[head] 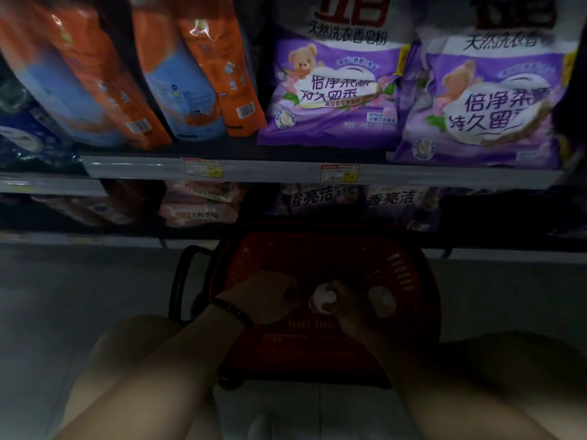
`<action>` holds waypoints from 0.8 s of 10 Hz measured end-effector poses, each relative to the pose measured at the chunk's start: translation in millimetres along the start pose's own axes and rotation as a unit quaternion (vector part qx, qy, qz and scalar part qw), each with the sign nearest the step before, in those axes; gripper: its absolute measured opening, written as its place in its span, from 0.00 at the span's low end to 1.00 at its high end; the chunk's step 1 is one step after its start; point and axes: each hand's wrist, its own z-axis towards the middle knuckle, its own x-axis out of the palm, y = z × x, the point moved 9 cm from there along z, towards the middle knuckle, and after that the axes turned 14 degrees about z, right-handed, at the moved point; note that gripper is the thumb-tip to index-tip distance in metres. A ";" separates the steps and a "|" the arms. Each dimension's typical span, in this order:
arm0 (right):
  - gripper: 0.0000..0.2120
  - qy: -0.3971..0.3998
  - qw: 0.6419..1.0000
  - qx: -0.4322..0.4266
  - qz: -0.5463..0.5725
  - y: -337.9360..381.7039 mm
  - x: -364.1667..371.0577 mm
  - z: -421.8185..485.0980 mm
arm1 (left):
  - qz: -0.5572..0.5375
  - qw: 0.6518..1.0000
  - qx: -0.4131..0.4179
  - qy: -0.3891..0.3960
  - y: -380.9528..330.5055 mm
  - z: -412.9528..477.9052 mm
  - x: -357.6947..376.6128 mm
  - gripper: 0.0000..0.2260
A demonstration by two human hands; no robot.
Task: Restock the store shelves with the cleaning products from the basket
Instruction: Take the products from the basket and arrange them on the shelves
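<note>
Head view, dim light. A red basket point(409, 281) stands on the grey floor point(79, 281) in front of the store shelf point(270, 169), with its black handle point(181, 281) out to the left. Both hands reach down into the basket.

The left hand point(266, 296), with a dark wristband point(235, 309) on its wrist, is bent downward with its fingers curled. Whether it grips anything cannot be told in the dark. The right hand point(349, 309) curls round the neck of a bottle point(324, 300) with a white cap, which stands inside the basket near its middle. A second white cap point(382, 301) shows just beside the right hand, on its right.

On the shelf above, two purple bags of washing powder point(333, 100), each printed with a bear, stand side by side at right. Orange-and-blue bags point(190, 74) lean at left. Two price labels point(201, 167) sit on the shelf edge. The lower shelf holds pink packs point(197, 201) and more purple bags, all dim.
</note>
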 end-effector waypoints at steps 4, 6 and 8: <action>0.09 0.009 0.988 -0.141 0.059 180.3 -91.7 -112.7 | -0.016 1.000 -0.020 -0.010 1.8 -32.8 9.9 0.27; 0.11 -0.020 0.962 -0.271 0.038 293.5 -155.4 -185.6 | -0.098 0.981 0.029 -0.162 -19.5 -74.1 -25.7 0.47; 0.13 -0.016 0.943 -0.329 0.040 403.6 -195.1 -263.0 | -0.320 0.895 0.067 -0.302 -67.1 -172.1 -87.0 0.34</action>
